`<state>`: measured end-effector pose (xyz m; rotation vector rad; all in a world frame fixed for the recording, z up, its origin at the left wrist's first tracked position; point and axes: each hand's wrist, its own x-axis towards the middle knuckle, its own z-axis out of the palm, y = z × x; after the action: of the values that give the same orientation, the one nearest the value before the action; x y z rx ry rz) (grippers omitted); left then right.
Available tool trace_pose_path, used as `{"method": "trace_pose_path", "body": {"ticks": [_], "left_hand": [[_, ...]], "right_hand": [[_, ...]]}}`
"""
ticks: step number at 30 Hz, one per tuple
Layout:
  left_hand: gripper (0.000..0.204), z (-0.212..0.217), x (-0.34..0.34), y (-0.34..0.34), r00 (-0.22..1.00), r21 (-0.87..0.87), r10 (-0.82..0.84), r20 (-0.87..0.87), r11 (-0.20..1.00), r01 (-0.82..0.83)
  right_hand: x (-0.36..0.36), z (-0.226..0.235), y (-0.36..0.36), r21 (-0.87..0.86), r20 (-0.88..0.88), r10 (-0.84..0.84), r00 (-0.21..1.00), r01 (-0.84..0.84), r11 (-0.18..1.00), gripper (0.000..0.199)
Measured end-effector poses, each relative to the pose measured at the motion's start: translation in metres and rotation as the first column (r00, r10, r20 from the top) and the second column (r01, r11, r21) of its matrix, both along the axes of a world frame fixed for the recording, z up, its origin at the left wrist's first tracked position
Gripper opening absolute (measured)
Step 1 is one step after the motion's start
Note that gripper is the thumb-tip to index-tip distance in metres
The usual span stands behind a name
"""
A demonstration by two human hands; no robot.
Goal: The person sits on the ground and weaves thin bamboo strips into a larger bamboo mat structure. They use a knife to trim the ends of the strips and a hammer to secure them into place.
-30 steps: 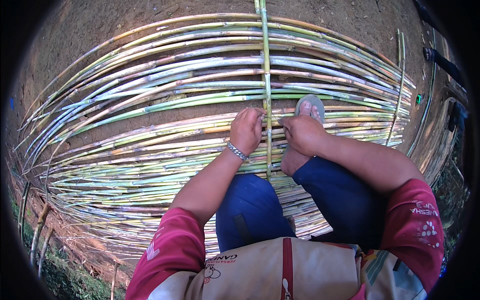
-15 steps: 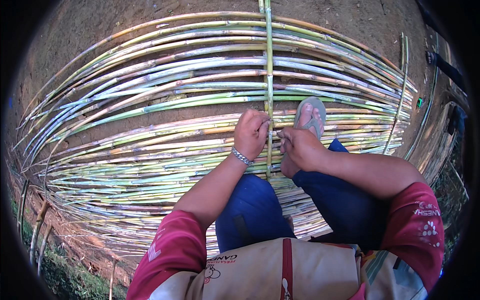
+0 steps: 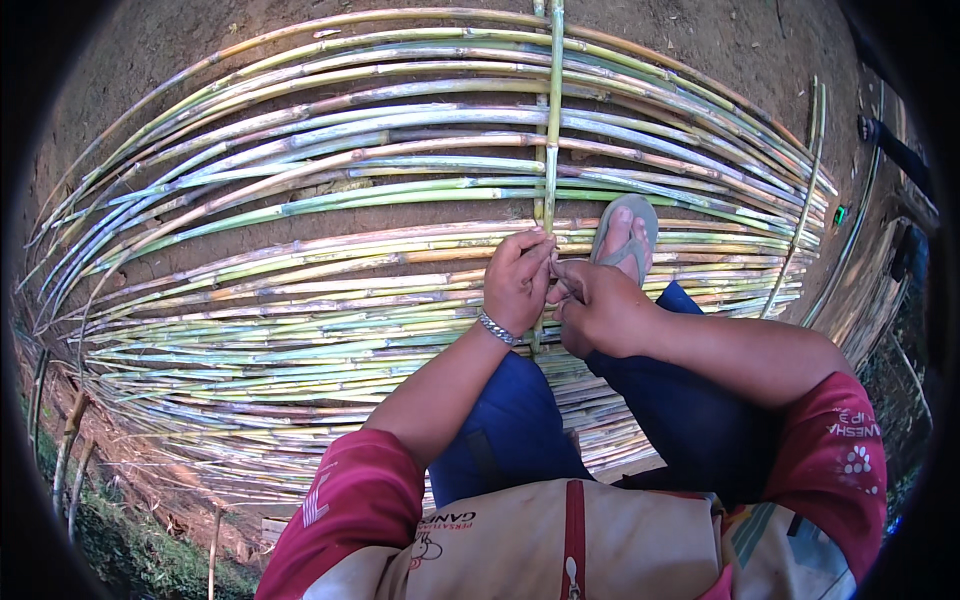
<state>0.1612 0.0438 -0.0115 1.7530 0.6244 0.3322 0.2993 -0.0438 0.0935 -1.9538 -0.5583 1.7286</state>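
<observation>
My left hand, with a chain bracelet at the wrist, is closed with thumb and fingertips pinched together. Against it, fingertips nearly meeting, my right hand is closed as well. Whatever lies between the fingers is too small or hidden to name. Both hands are at the lower end of a green cane pole, which lies crosswise over many long canes. A second thin crosswise pole shows just left of it, partly hidden. My right foot in a grey flip-flop rests on the canes beside my right hand.
Another crosswise stick lies over the canes' right ends. Upright stakes stand at the lower left near grass. A person's dark-clothed leg shows at the right edge. Bare soil lies beyond the canes.
My hands have come together, the left moving slightly right. The green pole's upper part has shifted right, baring more of the second pole beside it. The view has shifted slightly.
</observation>
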Motion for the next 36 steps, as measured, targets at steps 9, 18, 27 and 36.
{"method": "trace_pose_path", "body": {"ticks": [9, 18, 27, 36], "left_hand": [[0.024, 0.004, 0.004, -0.002, 0.997, -0.001, 0.054, -0.056, 0.999, -0.054], [0.016, 0.012, 0.007, -0.006, 0.981, -0.071, 0.165, -0.101, 0.982, -0.173], [0.01, 0.006, 0.005, 0.002, 0.986, -0.08, 0.144, -0.081, 0.985, -0.15], [0.008, 0.007, 0.019, -0.003, 0.971, 0.007, 0.207, -0.118, 0.978, -0.207]], "right_hand": [[0.015, -0.034, 0.0, 0.22, 0.367, -0.158, 0.917, 0.08, 0.972, 0.023], [0.022, -0.061, -0.009, 0.214, 0.073, -0.16, 0.984, 0.141, 0.967, 0.028], [0.025, -0.058, 0.005, 0.213, 0.428, 0.049, 0.902, -0.153, 0.965, 0.019], [0.021, -0.076, -0.008, 0.292, 0.337, -0.207, 0.919, 0.107, 0.95, 0.014]]}}
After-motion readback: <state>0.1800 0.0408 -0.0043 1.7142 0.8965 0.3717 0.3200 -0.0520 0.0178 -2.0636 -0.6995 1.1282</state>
